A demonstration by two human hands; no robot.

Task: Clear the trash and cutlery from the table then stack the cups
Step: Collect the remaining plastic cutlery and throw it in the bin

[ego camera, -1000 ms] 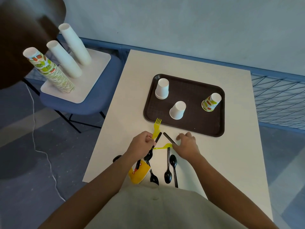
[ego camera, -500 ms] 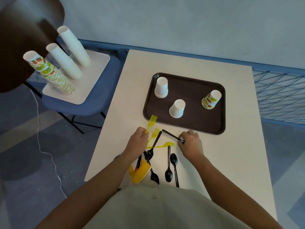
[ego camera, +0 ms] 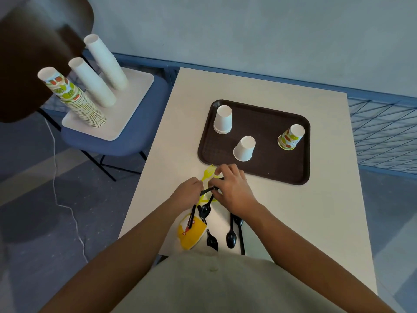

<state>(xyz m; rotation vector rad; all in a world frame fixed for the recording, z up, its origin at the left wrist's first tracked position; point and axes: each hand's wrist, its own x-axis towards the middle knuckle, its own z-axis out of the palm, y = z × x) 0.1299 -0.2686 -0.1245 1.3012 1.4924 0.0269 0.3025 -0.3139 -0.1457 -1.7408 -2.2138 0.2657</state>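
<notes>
My left hand [ego camera: 188, 193] grips a yellow fork [ego camera: 208, 172] together with black cutlery near the table's front. My right hand [ego camera: 230, 188] has come up against it and pinches a black cutlery handle [ego camera: 208, 189] between the two hands. Black spoons [ego camera: 231, 236] and a yellow paper cup [ego camera: 190, 233] lie on the table below my hands. A brown tray [ego camera: 270, 159] holds two upturned white cups [ego camera: 223, 119] [ego camera: 244, 149] and a printed cup [ego camera: 291, 137].
A blue chair [ego camera: 108, 141] to the left carries a white board with two tall white cup stacks [ego camera: 106, 62] and a printed cup stack [ego camera: 72, 98]. A white cable trails over the floor. A blue mesh rail runs along the right.
My right hand has moved left with the black cutlery piece until it meets my left hand. The yellow fork in my left hand now tilts toward the tray's edge.
</notes>
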